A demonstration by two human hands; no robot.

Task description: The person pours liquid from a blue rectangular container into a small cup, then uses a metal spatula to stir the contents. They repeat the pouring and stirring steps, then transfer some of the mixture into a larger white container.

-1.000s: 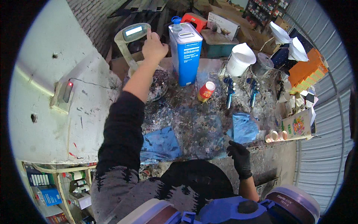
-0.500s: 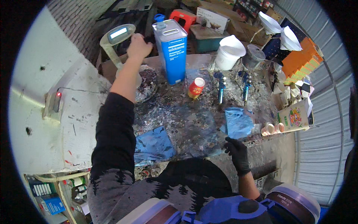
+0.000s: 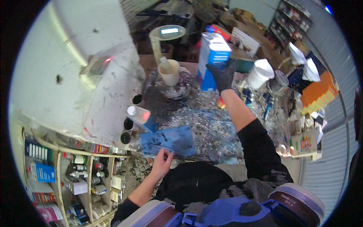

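My gloved right hand reaches across the bench and is closed against the near right side of a tall blue metal can. The can stands nearly upright. Low at the bench's front edge is my bare left hand, its fingers curled by a stained blue cloth; anything in them is too small to make out. A white cup with a stick-like tool inside sits on a digital scale with a lit display. Behind my right wrist, a red and yellow can is mostly hidden.
Left of the cloth are a capped clear-and-blue bottle and several dark-mouthed cups. Two spray guns, a white bucket and an orange box are at right. A shelf unit stands lower left.
The view has turned left. My left hand has come back from the scale to the cloth at the front edge. My right hand has gone from the front edge to the blue can.
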